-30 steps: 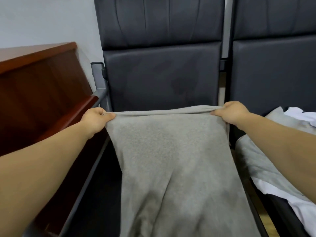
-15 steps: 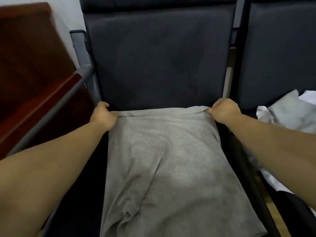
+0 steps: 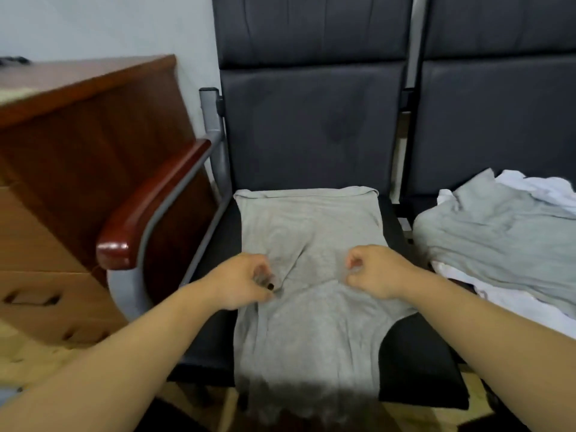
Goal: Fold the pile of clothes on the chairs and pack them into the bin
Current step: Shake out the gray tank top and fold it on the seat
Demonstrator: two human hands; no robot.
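Grey garment (image 3: 311, 325) lies spread flat on the seat of the dark chair (image 3: 311, 135). Its hemmed edge is at the backrest, its lower end hangs over the seat front, and creases run across the middle. Left hand (image 3: 246, 283) and right hand (image 3: 375, 272) are at its mid-length with fingers curled. Both are blurred, so I cannot tell whether either pinches cloth. Unfolded pile (image 3: 498, 232) sits on the neighbouring seat.

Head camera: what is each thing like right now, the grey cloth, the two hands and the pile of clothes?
grey cloth: spread on the left chair, unfolded, near end hanging over the seat front.
left hand: fingers curled at the cloth's middle; grip too blurred to tell.
right hand: fingers curled at the cloth's middle; grip unclear.
pile of clothes: crumpled, unfolded, on the right chair.
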